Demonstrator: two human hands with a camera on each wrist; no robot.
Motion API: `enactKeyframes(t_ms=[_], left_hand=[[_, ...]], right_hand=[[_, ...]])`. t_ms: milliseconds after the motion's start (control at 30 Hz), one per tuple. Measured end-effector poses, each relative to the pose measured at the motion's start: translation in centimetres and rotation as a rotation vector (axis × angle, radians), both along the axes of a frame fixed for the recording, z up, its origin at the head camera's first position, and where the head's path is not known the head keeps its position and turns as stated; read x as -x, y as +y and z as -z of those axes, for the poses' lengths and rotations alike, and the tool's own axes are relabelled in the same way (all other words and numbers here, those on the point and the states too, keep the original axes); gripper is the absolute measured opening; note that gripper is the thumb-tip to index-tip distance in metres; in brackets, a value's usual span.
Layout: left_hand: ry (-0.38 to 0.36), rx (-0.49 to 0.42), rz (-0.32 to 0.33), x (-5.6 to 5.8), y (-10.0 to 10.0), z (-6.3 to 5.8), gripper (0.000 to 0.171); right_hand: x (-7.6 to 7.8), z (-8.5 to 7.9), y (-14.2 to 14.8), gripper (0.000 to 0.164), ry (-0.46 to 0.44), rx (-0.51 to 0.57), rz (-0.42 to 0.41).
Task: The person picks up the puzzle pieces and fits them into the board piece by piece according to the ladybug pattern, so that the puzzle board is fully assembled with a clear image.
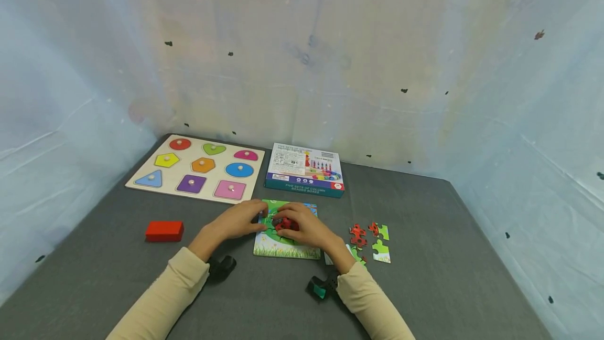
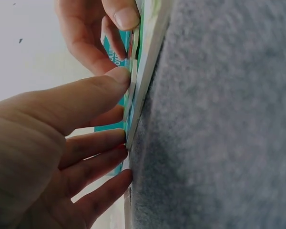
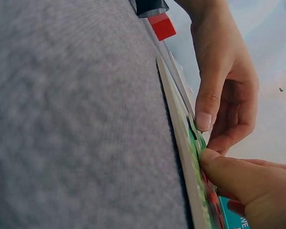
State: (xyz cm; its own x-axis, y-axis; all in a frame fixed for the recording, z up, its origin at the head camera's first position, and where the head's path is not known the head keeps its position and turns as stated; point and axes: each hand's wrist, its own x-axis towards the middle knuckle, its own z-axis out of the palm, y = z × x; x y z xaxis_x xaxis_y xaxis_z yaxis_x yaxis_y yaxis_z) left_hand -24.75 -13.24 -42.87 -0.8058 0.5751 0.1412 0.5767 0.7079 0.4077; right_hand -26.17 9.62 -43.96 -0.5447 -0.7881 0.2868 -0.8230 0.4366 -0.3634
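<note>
On the table lies a square puzzle board (image 1: 287, 251) with a green leaf and grass picture. My left hand (image 1: 241, 218) is at its left side, thumb and fingers around a puzzle piece (image 2: 134, 78) that sits slightly raised at one edge. My right hand (image 1: 303, 223) is over the middle of the board, its thumb and fingers curved round the red ladybug part (image 1: 285, 224). In the right wrist view the two thumbs are close together on the board's surface. The fingers hide part of the picture, so the piece's full outline cannot be seen.
Loose puzzle pieces (image 1: 381, 252) lie right of the board, some partly behind my right wrist. A red block (image 1: 164, 231) lies at the left. Behind stand a shape-knob board (image 1: 214, 174) and a flat toy box (image 1: 304, 169). A pale sheet (image 1: 302, 93) encloses the table.
</note>
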Motion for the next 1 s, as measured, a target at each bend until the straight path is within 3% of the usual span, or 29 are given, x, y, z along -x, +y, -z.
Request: enactKeyframes(t_ms=[333,800,1000], left_hand=[[0.054,-0.030,0.011,0.19,0.06,0.45,0.021],[0.068,-0.042,0.045,0.41,0.13,0.34,0.018],[0.068,-0.020,0.022,0.26,0.20,0.19,0.013]], right_hand=[[-0.02,0.13,0.11,0.034,-0.043,-0.009,0.051],[0.03,0.38,0.35,0.032,-0.064,0.023,0.025],[0.08,0.46,0.36,0.033,-0.064,0.022,0.030]])
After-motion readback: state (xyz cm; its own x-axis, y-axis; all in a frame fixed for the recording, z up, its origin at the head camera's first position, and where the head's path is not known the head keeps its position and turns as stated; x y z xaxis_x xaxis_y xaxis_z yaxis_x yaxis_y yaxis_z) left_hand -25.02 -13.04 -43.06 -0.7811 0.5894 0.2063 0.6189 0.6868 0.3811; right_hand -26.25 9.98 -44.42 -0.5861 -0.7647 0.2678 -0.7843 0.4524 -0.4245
